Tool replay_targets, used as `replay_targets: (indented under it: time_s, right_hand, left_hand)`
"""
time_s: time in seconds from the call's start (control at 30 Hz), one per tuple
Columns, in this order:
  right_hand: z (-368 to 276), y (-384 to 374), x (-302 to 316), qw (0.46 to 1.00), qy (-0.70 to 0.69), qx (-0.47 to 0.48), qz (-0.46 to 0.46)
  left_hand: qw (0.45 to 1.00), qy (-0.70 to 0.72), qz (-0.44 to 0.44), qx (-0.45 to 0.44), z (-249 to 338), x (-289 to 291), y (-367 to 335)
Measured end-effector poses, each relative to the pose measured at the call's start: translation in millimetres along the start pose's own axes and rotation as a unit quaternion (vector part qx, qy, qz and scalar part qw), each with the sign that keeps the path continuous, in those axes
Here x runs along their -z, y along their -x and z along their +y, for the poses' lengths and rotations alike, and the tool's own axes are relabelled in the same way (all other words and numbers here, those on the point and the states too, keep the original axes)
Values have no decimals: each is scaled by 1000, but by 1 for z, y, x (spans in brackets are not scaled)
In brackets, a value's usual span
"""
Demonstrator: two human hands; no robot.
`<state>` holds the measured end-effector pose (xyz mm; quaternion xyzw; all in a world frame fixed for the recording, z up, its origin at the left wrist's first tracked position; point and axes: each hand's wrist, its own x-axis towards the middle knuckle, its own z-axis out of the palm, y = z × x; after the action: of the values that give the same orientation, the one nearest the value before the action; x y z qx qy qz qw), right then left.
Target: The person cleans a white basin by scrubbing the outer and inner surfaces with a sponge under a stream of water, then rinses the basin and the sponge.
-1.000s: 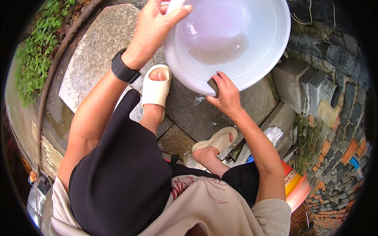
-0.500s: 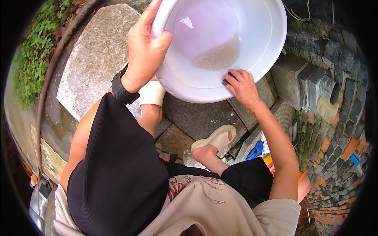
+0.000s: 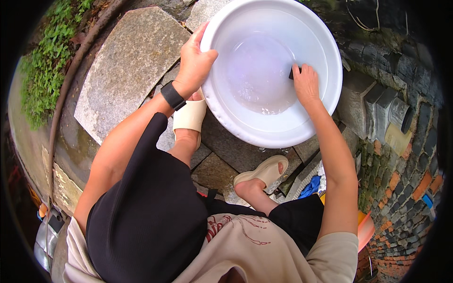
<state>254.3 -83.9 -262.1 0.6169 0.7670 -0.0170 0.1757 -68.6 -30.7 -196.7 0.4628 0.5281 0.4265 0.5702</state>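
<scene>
A round white plastic basin with a little cloudy water in its bottom is in front of me. My left hand is closed around its left rim, thumb over the top edge. My right hand reaches inside near the right wall. Its fingers are closed on a small black block-like pad, mostly hidden under them, which is against the basin's inner surface. A black watch is on my left wrist.
Large stone slabs pave the ground around my beige slides. A brown pipe and green plants run along the left. On the right are a brick wall, grey stepped blocks and a blue cloth.
The basin has come lower in view and looks more level, its water spread across the bottom. My right hand with the black pad has moved from the near wall to the right inner side.
</scene>
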Motion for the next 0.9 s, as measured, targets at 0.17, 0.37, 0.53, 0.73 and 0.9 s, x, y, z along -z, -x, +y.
replay_targets:
  time_s: [0.17, 0.37, 0.53, 0.73, 0.9]
  right_hand:
    - [-52, 25, 0, 947, -230, -156, -161]
    - [-156, 16, 13, 955, -278, 105, 13]
    - [-124, -78, 6, 930, -284, 61, 223]
    - [-24, -54, -30, 944, -234, -184, 143]
    - [-85, 0, -18, 952, -256, -166, -11]
  left_hand:
    - [999, -37, 9, -24, -7, -1, -2]
    - [998, -49, 13, -26, -11, 4, -3]
    - [995, -91, 1, -38, -8, 1, -1]
    - [993, -109, 4, -48, -11, -1, -5]
    - [993, -103, 28, -60, -21, 3, -5]
